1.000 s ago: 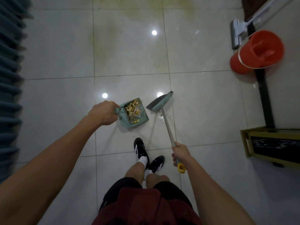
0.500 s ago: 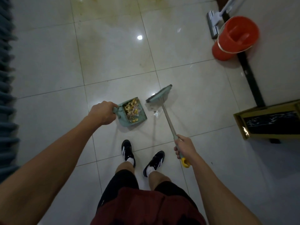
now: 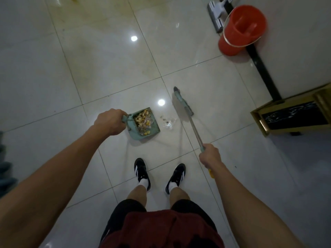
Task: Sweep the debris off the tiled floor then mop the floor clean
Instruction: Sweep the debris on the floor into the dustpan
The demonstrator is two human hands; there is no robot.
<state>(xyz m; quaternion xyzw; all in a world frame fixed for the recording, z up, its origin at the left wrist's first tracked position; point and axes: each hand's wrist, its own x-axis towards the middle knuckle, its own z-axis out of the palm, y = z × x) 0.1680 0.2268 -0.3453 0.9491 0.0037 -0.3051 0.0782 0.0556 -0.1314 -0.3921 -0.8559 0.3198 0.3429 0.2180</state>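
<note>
i take the green dustpan point(image 3: 145, 125) as my landmark. my left hand point(image 3: 110, 121) curls in a fist round its handle and the pan sits on the tiled floor point(image 3: 75, 72), holding a heap of yellowish scraps and clear wrapper bits point(image 3: 143, 120). just right of the pan's open edge a small leftover of dark crumbs and a crumpled clear wrapper point(image 3: 167, 122) lies on the tile, apart from the pan. farther right of that the broom point(image 3: 184, 106) head is on the floor, and my right hand point(image 3: 210, 155) grips the broom's shaft down near its yellow end. far up and right of the dustpan an orange bucket point(image 3: 241, 29) stands by the wall; i cannot tell whether there is water in it. a flat mop head point(image 3: 215, 15) rests just beside the bucket. my two black sneakers point(image 3: 141, 171) stand below the pan.
</note>
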